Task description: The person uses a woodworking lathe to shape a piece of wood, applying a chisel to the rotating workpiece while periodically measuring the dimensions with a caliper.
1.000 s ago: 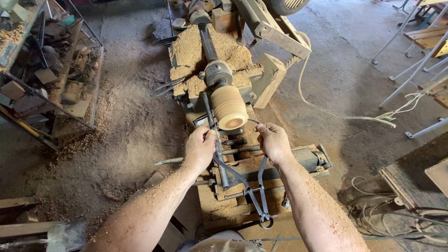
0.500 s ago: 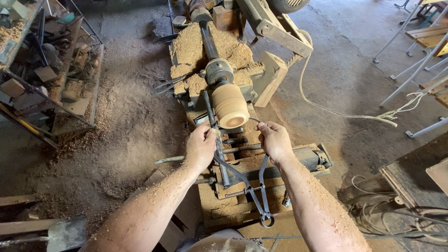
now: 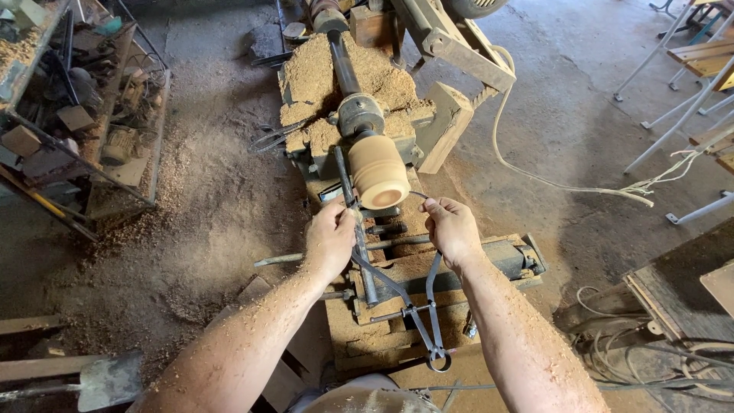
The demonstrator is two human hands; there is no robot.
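A pair of dark steel calipers [image 3: 417,302] with long curved legs and a sprung loop at the near end lies between the two hands, its tips reaching up toward the open face of a pale, round turned-wood bowl blank [image 3: 378,170] mounted on the spindle of a wood lathe [image 3: 359,115]. The left hand [image 3: 330,237] is closed on the left caliper leg, thumb and fingers curled round it just below the blank's near rim. The right hand [image 3: 451,227] pinches the thin curved tip of the right leg between thumb and forefinger, just beside the blank's rim on the right; the other fingers are folded in. Whether the caliper tips touch the wood cannot be made out. A dark metal tool rest [image 3: 344,176] runs along the blank's left side.

Both forearms are dusted with fine shavings. Heaps of tan sawdust [image 3: 313,73] cover the lathe bed behind the blank, and more spreads over the concrete floor [image 3: 214,222] to the left. A white cable [image 3: 535,176] trails across the floor on the right. At far left stands a metal-framed shelf rack [image 3: 76,130] holding scrap pieces. A shovel blade [image 3: 107,380] lies at the lower left.
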